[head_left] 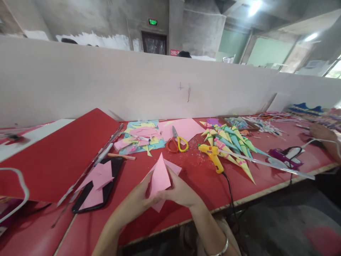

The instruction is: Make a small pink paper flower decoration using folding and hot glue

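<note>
A pink paper piece point(160, 175), folded to a point at its top, stands between both hands over the red table. My left hand point(138, 199) grips its left side, and the fingers are partly hidden behind the paper. From the right, my right hand point(179, 190) holds the same piece, with the thumb across its lower front. More flat pink paper point(174, 168) shows behind and below the folded piece. Scissors point(177, 142) with one orange and one yellow handle lie beyond the hands. A yellow glue gun point(214, 158) rests to the right.
Pink cut pieces point(102, 176) lie on a black tray point(113, 177) at left, beside a large red board point(66, 153). Paper scraps point(142, 133) and a pile of coloured paper cones point(234, 142) are farther back. At far right is another person's hand point(323, 137).
</note>
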Action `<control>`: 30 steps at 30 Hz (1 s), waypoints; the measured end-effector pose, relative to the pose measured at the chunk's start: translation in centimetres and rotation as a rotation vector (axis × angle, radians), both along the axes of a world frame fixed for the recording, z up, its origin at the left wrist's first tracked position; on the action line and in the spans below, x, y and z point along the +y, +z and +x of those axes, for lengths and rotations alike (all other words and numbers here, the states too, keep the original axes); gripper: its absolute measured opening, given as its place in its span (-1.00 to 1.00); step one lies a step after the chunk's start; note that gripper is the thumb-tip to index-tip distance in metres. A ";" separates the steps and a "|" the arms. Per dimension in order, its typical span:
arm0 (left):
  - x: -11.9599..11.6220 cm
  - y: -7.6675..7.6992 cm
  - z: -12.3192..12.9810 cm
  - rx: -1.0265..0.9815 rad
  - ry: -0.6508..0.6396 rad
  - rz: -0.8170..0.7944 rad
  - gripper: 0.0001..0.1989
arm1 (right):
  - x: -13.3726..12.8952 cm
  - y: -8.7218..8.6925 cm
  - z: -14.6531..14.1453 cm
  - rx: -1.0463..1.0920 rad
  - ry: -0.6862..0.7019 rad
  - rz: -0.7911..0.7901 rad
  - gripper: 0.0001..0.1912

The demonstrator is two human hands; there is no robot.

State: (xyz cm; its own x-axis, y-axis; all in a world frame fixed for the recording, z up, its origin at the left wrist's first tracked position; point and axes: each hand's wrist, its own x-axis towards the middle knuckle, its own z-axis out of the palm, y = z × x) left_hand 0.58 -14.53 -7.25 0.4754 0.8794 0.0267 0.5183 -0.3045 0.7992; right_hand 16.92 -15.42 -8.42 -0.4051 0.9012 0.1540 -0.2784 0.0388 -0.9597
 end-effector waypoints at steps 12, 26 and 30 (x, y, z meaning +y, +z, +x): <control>-0.7 0.2 0.0 -0.121 0.070 -0.032 -0.31 | -0.1 -0.2 -0.1 0.103 -0.117 -0.037 -0.09; -0.7 -0.3 0.8 -0.159 -0.104 -0.114 -0.32 | -0.5 -0.2 -0.2 0.103 -0.108 0.006 -0.29; -0.8 -0.2 0.8 -0.123 -0.105 -0.114 -0.34 | -0.7 0.0 -0.6 0.124 -0.045 -0.005 -0.38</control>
